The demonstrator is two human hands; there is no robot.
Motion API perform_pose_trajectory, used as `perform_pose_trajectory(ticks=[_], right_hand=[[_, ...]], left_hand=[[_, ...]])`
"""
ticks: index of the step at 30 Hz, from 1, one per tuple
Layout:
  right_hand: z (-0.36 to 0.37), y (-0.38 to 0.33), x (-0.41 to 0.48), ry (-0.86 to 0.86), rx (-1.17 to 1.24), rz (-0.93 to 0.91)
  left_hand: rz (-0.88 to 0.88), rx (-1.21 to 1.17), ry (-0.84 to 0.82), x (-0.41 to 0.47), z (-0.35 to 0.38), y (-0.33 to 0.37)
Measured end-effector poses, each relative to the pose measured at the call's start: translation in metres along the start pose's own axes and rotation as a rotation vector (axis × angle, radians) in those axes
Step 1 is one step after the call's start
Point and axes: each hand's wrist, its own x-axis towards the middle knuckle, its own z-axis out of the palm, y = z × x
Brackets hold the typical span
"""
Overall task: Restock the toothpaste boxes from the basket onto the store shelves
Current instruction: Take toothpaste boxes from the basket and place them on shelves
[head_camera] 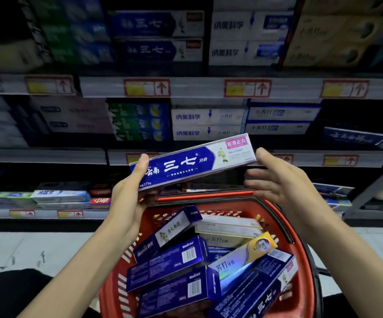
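Blue and white, the toothpaste box (192, 161) is pinched at its left end in my left hand (128, 191), lifted over the far rim of the red basket (208, 195). My right hand (284, 180) is spread wide just beside its right end, gripping nothing. Matching boxes (156, 24) stand on the upper shelf (197, 87). A heap of boxes (174, 255) fills the basket, so I judge most restocking is left.

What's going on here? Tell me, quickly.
A person is restocking toothpaste. Their left hand grips one end of a blue-and-white toothpaste box, held tilted above the red basket in front of the shelves. The right hand is open beside the box's other end. Many more boxes lie in the basket.
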Motion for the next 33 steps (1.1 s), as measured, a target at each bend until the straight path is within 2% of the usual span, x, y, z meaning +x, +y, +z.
perform_pose_trajectory(ticks=[7,12,16,20,25,30,33], right_hand=[[0.028,0.001,0.0,0.019,0.293,-0.062],[0.043,0.006,0.005,0.085,0.436,0.015],[0.057,0.01,0.004,0.073,0.518,0.106],[0.068,0.008,-0.002,0.05,0.527,0.123],[0.076,-0.009,-0.011,0.007,0.509,0.084],[0.087,-0.05,-0.015,-0.078,0.575,0.086],[0.094,-0.083,-0.015,-0.122,0.625,0.016]], left_hand=[[0.026,-0.066,-0.052,-0.008,-0.014,0.011],[0.067,-0.202,-0.183,-0.011,-0.032,0.026],[0.121,-0.121,-0.265,-0.023,-0.042,0.033],[0.183,-0.053,-0.235,-0.031,-0.051,0.039],[0.196,-0.083,-0.23,-0.036,-0.061,0.055],[0.229,-0.134,-0.203,-0.028,-0.068,0.091],[0.297,-0.155,-0.198,-0.026,-0.067,0.125]])
